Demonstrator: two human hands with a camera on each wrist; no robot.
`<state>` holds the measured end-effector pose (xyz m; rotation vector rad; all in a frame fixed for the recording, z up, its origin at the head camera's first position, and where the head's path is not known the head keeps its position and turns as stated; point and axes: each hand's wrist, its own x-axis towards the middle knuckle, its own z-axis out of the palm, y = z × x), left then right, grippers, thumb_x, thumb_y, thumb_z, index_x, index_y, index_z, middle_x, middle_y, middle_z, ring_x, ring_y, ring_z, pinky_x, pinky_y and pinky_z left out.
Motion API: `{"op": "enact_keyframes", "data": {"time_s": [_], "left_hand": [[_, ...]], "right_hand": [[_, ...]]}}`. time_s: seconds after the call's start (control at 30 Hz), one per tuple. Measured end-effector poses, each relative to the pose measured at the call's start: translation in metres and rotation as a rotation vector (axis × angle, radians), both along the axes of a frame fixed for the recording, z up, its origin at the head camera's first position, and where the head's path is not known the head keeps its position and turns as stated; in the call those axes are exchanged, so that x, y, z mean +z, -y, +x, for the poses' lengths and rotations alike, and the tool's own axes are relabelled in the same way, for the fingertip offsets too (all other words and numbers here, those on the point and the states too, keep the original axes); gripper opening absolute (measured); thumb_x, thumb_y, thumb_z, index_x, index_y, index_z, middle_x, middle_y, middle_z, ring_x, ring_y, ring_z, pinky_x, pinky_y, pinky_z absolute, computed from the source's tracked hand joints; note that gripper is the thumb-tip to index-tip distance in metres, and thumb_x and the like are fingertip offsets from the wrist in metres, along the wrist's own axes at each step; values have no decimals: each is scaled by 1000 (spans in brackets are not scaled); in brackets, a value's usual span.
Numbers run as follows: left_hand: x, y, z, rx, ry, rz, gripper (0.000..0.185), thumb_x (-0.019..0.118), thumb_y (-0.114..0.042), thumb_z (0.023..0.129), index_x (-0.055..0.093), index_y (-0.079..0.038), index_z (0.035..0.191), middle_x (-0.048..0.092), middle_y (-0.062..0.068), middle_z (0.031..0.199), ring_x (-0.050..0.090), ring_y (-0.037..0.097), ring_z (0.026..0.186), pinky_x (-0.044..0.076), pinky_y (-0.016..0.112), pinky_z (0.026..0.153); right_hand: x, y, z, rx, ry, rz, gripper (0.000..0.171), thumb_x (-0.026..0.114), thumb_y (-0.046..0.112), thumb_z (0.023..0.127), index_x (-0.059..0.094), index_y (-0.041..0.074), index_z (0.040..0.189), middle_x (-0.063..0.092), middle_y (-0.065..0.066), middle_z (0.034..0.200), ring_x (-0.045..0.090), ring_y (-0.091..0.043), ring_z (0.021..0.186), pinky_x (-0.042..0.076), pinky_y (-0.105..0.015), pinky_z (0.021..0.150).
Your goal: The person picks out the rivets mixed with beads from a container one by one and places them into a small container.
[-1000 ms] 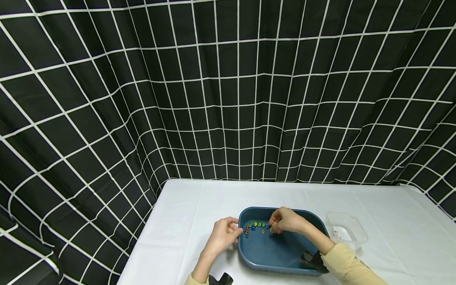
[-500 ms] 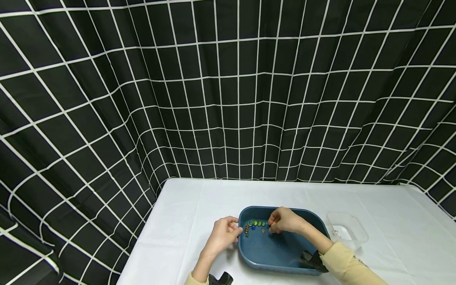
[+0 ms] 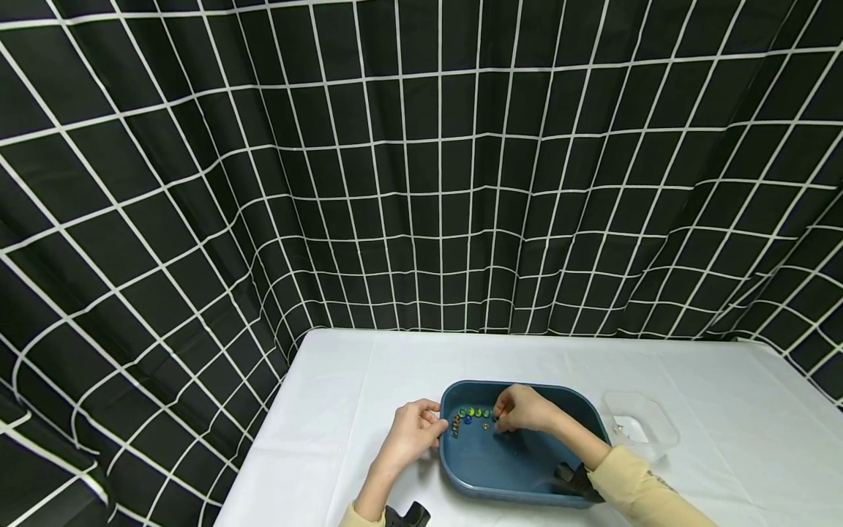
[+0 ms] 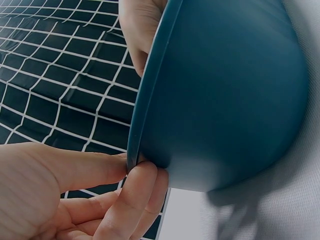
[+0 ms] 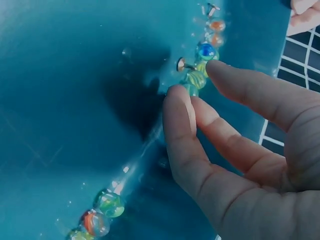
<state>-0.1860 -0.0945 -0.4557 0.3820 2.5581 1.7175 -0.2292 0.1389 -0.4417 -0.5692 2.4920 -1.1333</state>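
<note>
In the head view, a dark-blue plastic basin (image 3: pixel 527 468) stands on the white table. My left hand (image 3: pixel 411 435) pinches its left rim between thumb and fingers; the left wrist view shows that rim (image 4: pixel 145 112) close. My right hand (image 3: pixel 525 410) is down inside by the far wall, with thumb and forefinger apart and curved. Right by the forefinger tip, a small dark bit shows in the head view. Green marbles (image 5: pixel 195 80), a blue marble (image 5: pixel 206 51) and orange ones (image 5: pixel 217 25) line the wall. A copper-headed tack (image 5: pixel 181 64) lies beside them.
More marbles (image 5: pixel 110 203) rest along the wall on the other side of my right hand. To the basin's right stands a clear plastic container (image 3: pixel 665 432) with small shiny bits in it. Behind the table hangs a black curtain (image 3: pixel 408 219) with white grid lines.
My right hand has shifted slightly left, toward the green marbles and the copper-headed tack. The left hand keeps its grip on the rim.
</note>
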Motion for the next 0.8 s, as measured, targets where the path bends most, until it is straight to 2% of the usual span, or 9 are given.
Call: {"op": "enact_keyframes", "data": {"time_s": [0.33, 0.6, 0.8], "left_hand": [[0, 0, 1, 2, 5, 13, 28, 65, 2, 80, 58, 14, 104, 57, 4, 72, 57, 8, 51, 46, 17, 46], [1, 0, 2, 3, 2, 47, 29, 66, 2, 80, 58, 15, 104, 57, 6, 73, 59, 15, 51, 45, 16, 45], [0, 0, 0, 9, 11, 17, 29, 65, 2, 80, 58, 15, 105, 56, 3, 72, 57, 9, 50, 44, 16, 45]], "right_hand": [[-5, 3, -3, 7, -29, 36, 13, 73, -2, 71, 64, -6, 80, 59, -2, 66, 55, -12, 60, 49, -28, 54], [-6, 3, -2, 24, -64, 49, 11, 73, -3, 71, 63, -5, 76, 58, -2, 63, 53, -11, 55, 46, -26, 51], [-9, 4, -2, 12, -54, 40, 10, 72, -5, 72, 62, -4, 74, 58, -3, 61, 54, -12, 52, 47, -27, 48]]}}
